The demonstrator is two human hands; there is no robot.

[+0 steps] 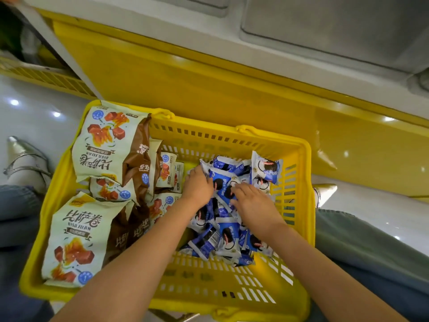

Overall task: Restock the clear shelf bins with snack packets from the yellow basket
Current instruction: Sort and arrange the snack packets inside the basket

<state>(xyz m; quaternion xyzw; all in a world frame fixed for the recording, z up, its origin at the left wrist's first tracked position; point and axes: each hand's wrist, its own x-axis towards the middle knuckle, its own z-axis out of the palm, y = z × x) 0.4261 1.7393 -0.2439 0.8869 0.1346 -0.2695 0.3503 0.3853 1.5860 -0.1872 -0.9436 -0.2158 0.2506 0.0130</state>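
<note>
A yellow basket (209,291) sits on the floor between my knees. Its right half holds a heap of small blue-and-white snack packets (228,233). Large cream and brown snack bags (76,238) fill its left half. Both my hands are down in the blue heap. My left hand (197,184) lies at the heap's left edge with its fingers curled into the packets. My right hand (250,201) rests on top of the heap, fingers bent over several packets. Clear shelf bins (332,26) show along the top of the view, above a yellow shelf base.
The yellow shelf base (209,73) runs diagonally right behind the basket. My knees in blue trousers flank the basket, with pointed silver shoes (21,159) on the glossy white floor at left and right. A second yellow vented shelf edge (46,77) lies at far left.
</note>
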